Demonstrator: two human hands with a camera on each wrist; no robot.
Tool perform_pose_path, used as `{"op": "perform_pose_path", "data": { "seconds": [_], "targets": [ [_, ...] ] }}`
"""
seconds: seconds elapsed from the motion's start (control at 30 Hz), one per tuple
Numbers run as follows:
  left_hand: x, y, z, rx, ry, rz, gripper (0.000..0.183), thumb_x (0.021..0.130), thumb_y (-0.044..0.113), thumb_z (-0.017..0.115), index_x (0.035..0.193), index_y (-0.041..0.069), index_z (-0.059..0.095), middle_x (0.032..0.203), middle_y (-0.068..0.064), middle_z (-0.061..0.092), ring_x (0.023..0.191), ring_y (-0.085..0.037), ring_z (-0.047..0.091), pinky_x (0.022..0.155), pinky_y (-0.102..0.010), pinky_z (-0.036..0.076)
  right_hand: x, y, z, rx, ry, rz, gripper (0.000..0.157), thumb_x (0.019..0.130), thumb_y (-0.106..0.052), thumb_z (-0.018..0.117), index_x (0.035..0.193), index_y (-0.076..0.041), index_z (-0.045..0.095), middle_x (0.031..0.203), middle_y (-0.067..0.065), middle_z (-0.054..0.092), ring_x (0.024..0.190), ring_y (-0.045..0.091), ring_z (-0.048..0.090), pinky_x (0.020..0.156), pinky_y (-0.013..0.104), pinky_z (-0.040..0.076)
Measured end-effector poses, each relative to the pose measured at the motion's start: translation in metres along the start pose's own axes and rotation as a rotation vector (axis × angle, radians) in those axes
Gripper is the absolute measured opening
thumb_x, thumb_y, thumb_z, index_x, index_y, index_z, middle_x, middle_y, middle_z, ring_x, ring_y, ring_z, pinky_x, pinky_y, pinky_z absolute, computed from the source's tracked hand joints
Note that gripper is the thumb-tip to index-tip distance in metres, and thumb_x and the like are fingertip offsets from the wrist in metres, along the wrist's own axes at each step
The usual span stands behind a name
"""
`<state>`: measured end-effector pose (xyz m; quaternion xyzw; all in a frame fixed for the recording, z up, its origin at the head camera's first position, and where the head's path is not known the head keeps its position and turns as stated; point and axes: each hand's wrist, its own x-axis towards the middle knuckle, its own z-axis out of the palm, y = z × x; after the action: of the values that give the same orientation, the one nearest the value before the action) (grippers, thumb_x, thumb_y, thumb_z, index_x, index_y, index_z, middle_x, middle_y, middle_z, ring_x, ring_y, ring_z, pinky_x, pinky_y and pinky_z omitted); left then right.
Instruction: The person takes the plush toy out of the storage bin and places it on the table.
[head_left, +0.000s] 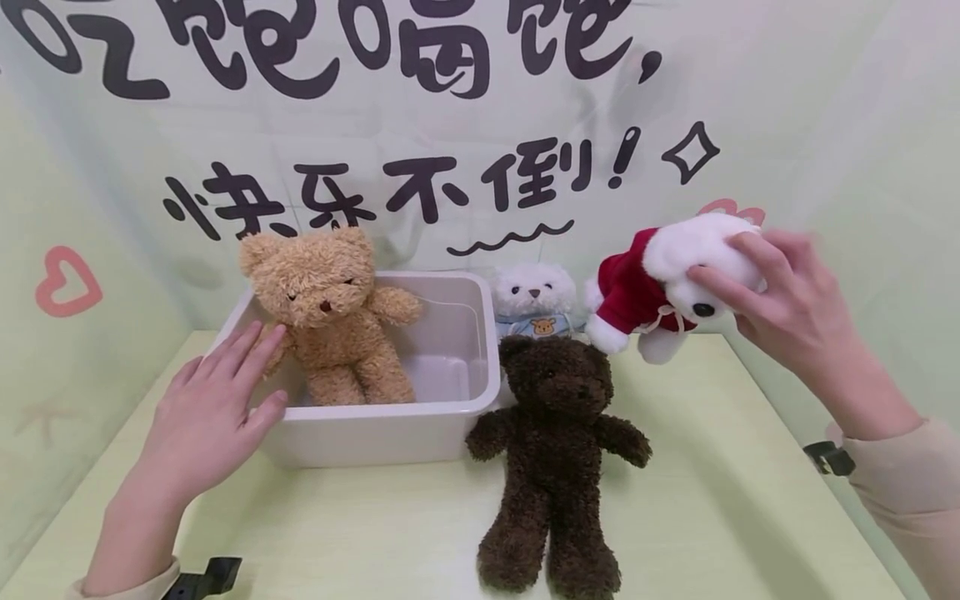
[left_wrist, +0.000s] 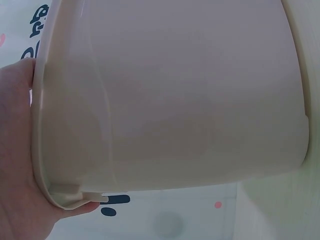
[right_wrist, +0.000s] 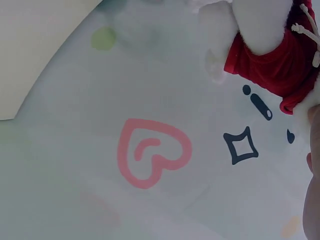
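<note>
On my feed, the right hand [head_left: 795,300] grips the red bear [head_left: 637,283] by its white head, fingers curled over it. I see that bear tilted sideways over the far right of the table [head_left: 705,475]; I can't tell whether its paw touches the brown bear [head_left: 555,450]. My left hand [head_left: 213,408] lies with its fingers fairly straight over the left side of the bin [head_left: 375,437]; the left wrist view shows it against the rim. Inside the bin, the tan bear [head_left: 322,308] sits upright toward the left, one arm beside my left fingertips. Right of the bin I have the blue bear [head_left: 534,292], partly hidden behind the brown one. Black writing [head_left: 547,171] marks the backdrop [head_left: 750,100].
</note>
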<state>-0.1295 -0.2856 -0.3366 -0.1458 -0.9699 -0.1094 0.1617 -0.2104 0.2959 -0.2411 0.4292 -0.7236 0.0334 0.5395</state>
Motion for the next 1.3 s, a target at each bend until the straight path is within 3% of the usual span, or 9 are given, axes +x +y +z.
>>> {"op": "perform_pose_path", "data": {
  "seconds": [0.23,0.63,0.77,1.03,1.3],
  "targets": [
    [-0.003,-0.001,-0.003,0.005,0.002,-0.005,0.072,0.101,0.034,0.051,0.165,0.017,0.022,0.164,-0.023,0.028,0.144,-0.051,0.032,0.103,-0.077,0.025,-0.030,0.006,0.005,-0.020,-0.080,-0.014,0.039,0.088,0.006,0.056,0.116,-0.018,0.067,0.118,0.028,0.056,0.092,0.056,0.052,0.059,0.065,0.048],
    [-0.002,0.002,-0.006,0.001,0.003,-0.001,0.073,0.102,0.034,0.051,0.166,0.017,0.021,0.164,-0.022,0.028,0.144,-0.051,0.032,0.104,-0.077,0.024,-0.086,0.009,0.028,-0.004,-0.107,-0.041,0.033,0.098,-0.003,0.044,0.115,-0.017,0.068,0.114,0.026,0.056,0.089,0.055,0.052,0.069,0.063,0.049],
    [0.000,0.003,-0.008,0.011,0.001,0.001,0.072,0.102,0.035,0.051,0.166,0.017,0.022,0.164,-0.023,0.027,0.143,-0.052,0.032,0.104,-0.077,0.024,-0.102,0.009,0.039,-0.014,-0.123,-0.072,0.034,0.101,-0.006,0.039,0.116,-0.018,0.067,0.114,0.026,0.056,0.089,0.055,0.053,0.069,0.062,0.049],
    [-0.001,0.008,-0.007,0.003,-0.001,-0.006,0.071,0.102,0.035,0.050,0.165,0.018,0.024,0.164,-0.023,0.029,0.142,-0.051,0.033,0.105,-0.076,0.025,-0.129,0.011,0.059,-0.019,-0.190,-0.130,0.041,0.103,-0.003,0.033,0.124,-0.020,0.063,0.115,0.023,0.056,0.086,0.054,0.050,0.055,0.060,0.045],
    [-0.004,0.007,-0.006,-0.005,0.007,-0.014,0.073,0.101,0.035,0.051,0.166,0.018,0.021,0.164,-0.022,0.029,0.142,-0.052,0.034,0.105,-0.076,0.026,-0.138,0.003,0.079,-0.010,-0.210,-0.169,0.043,0.107,0.003,0.031,0.126,-0.020,0.062,0.116,0.021,0.056,0.086,0.053,0.050,0.054,0.058,0.047]
  ]
}}
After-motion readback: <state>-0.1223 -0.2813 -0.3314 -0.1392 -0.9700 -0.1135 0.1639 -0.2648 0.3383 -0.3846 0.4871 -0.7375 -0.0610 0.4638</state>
